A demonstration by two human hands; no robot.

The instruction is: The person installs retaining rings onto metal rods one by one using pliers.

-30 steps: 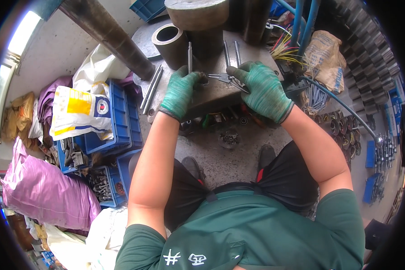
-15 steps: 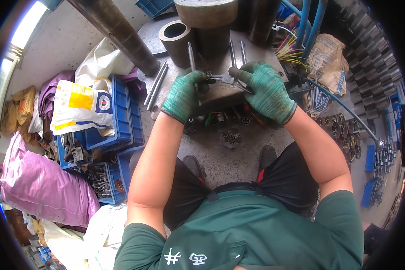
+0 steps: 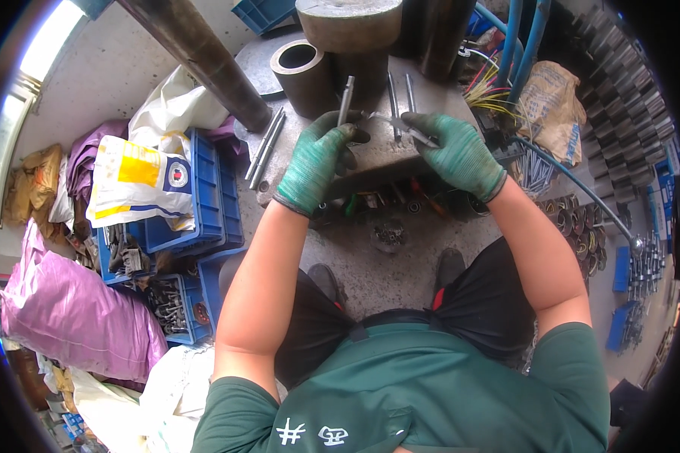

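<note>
In the middle of the view, over the near edge of a grey metal plate (image 3: 438, 124), both my hands wear green gloves with dark fingertips. My left hand (image 3: 311, 162) is closed around a slim metal rod (image 3: 346, 101), whose upper end sticks up and leans slightly right. My right hand (image 3: 462, 155) grips a pair of pliers (image 3: 415, 134). Their jaws point left toward the left hand's fingertips and are smeared by motion, so I cannot tell whether anything sits in them. Two more rods (image 3: 265, 148) lie side by side at the plate's left edge.
Behind my hands stand a thick hollow cylinder (image 3: 298, 84) and a heavy round press block (image 3: 347, 23). Two further rods (image 3: 393, 106) lie beyond the pliers. Blue crates (image 3: 204, 189) and a purple sack (image 3: 75, 302) crowd the left; a blue hose (image 3: 574, 185) curves along the right.
The rod in my left hand has dropped lower and tipped to the right. The pliers have turned in my right hand, and both hands have shifted slightly right.
</note>
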